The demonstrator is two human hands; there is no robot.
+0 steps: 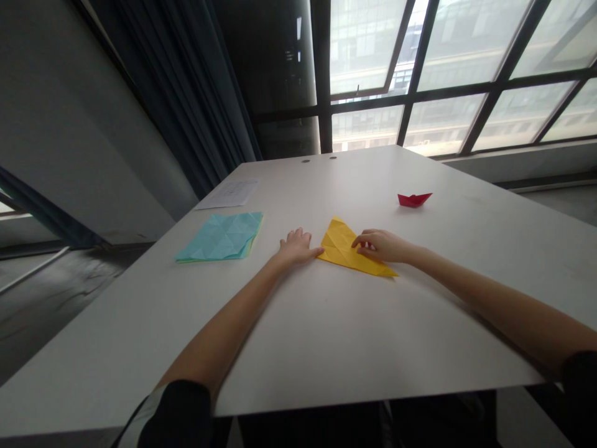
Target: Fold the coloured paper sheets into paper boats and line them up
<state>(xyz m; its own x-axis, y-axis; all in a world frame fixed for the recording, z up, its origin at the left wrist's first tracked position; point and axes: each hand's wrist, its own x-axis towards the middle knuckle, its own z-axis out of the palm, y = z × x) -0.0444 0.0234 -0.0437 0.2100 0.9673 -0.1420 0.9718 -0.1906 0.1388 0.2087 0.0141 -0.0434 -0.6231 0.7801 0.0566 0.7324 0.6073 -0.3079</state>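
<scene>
A yellow sheet of origami paper (342, 246), creased and folded to a rough triangle, lies on the white table between my hands. My left hand (297, 247) rests flat with its fingers spread, the thumb tip touching the paper's left corner. Over the right part of the sheet, my right hand (379, 245) has its fingers curled and drawn together at the paper's surface. Whether a flap is pinched between those fingertips is hard to see.
To the left lies a stack of creased turquoise paper (224, 236), with a printed white sheet (228, 193) behind it. A red paper boat (415, 200) stands at the right. The white table (326, 348) has its near edge close to my body; windows are beyond.
</scene>
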